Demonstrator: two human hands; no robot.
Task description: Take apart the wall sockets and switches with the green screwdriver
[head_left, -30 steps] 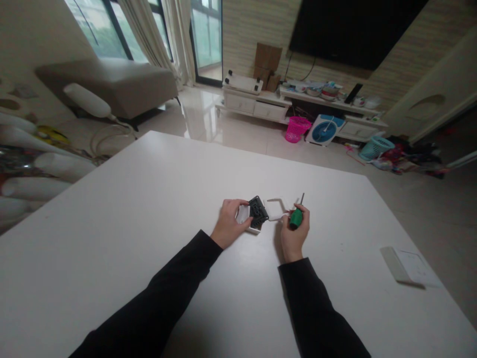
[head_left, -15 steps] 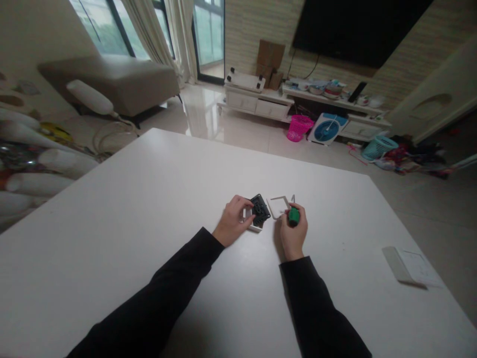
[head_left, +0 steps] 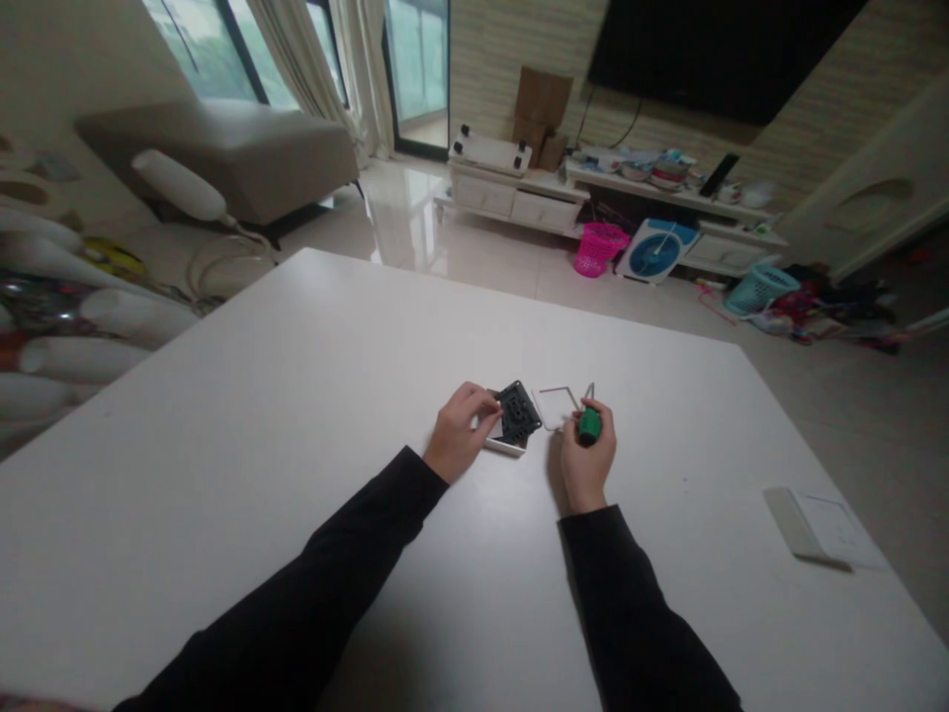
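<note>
Over the left side of a black square module (head_left: 520, 411), my left hand (head_left: 461, 427) has its thumb and forefinger pinched together. Anything between those fingertips is too small to make out. The module lies tilted on a shallow white box (head_left: 506, 448), partly behind the fingers. A screwdriver (head_left: 589, 425) with a green handle is gripped in my right hand (head_left: 588, 460), its shaft pointing away from me. Between the two hands, close to the right fingers, a thin white square frame (head_left: 555, 392) rests on the table.
The white table (head_left: 311, 376) spreads all around. Toward its right edge lies a flat white and grey piece (head_left: 819, 529). Past the far edge, a pink basket (head_left: 598, 249) and a blue fan (head_left: 656, 251) stand on the floor.
My left thumb and forefinger have gone from spread over the module and box to pinched together. The right hand still grips the screwdriver, almost unmoved. The view has shifted slightly.
</note>
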